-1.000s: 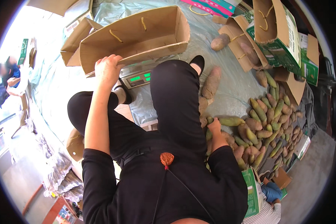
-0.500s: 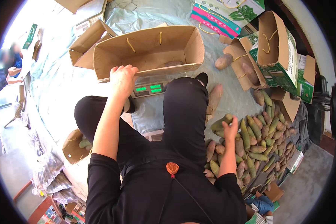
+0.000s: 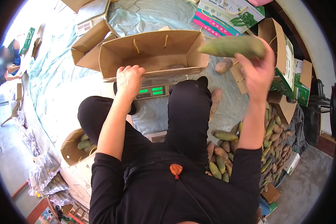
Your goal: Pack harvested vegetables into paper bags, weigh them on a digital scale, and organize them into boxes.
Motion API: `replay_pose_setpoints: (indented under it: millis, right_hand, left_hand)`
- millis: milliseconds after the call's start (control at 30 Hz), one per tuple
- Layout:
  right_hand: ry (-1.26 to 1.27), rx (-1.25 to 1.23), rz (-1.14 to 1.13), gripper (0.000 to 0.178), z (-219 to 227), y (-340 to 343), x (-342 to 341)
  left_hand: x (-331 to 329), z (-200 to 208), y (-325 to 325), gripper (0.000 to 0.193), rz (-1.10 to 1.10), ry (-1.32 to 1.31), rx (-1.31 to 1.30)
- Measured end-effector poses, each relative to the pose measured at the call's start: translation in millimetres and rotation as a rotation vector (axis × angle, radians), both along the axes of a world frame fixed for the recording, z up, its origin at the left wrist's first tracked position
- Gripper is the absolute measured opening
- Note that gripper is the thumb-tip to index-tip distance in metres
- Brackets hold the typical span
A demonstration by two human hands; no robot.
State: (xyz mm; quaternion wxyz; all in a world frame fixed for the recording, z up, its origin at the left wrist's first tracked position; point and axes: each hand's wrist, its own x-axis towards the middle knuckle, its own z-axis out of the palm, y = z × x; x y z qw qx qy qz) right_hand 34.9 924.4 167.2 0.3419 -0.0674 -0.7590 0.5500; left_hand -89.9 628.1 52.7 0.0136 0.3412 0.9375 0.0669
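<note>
A: What does the right hand (image 3: 259, 76) have in its grip?

B: From my distant seat, I see it closed around one end of a long green vegetable (image 3: 227, 46). The thumb shows at the lower side. The piece is lifted in the air, almost level, and a little blurred.

A: And where is it, against the long brown carton (image 3: 153, 46)?

B: In my view its left tip overlaps the right end of this carton; the rest is to the right of it.

A: I look also at the left hand (image 3: 130, 82).

B: Its fingers are bent over the near rim, so this grip is closed on the carton wall.

A: Is something inside?

B: A brown shape (image 3: 173, 67) shows just above the near rim. Perhaps it is another vegetable, but the wall hides most of it.

A: What is around?

B: A scale (image 3: 153, 92) with lit green display is at the near side of the carton. At the right, a pile of green and brown vegetables (image 3: 276, 138) is partly covered by the forearm. Beside the left knee, a smaller open carton (image 3: 69, 147) contains green pieces.
</note>
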Motion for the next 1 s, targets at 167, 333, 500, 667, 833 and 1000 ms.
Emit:
replay_pose_setpoints:
  millis: [167, 333, 500, 667, 833, 1000]
  right_hand:
    - [-0.183, 0.301, 0.283, 0.049, -38, -46, -79]
    - [-0.349, 0.808, 0.405, 0.045, -91, -90, -127]
    - [-0.339, 0.631, 0.439, 0.036, -74, -97, -125]
    - [-0.363, 0.180, 0.370, 0.034, -64, -35, -70]
    - [-0.447, -0.004, 0.015, 0.032, -113, 30, 49]
    - [-0.833, 0.044, -0.200, 0.030, -214, 56, 185]
  left_hand:
    - [0, -1, -1, 0.013, -0.010, -0.007, -0.032]
    - [0, 2, 2, 0.018, -0.020, -0.014, -0.029]
    - [-6, -3, 1, 0.022, -0.032, -0.025, -0.064]
    - [-10, -2, -2, 0.021, 0.001, -0.063, -0.124]
    - [-5, -3, 5, 0.020, -0.025, -0.042, -0.111]
    - [-3, -3, 4, 0.021, -0.020, -0.067, -0.068]
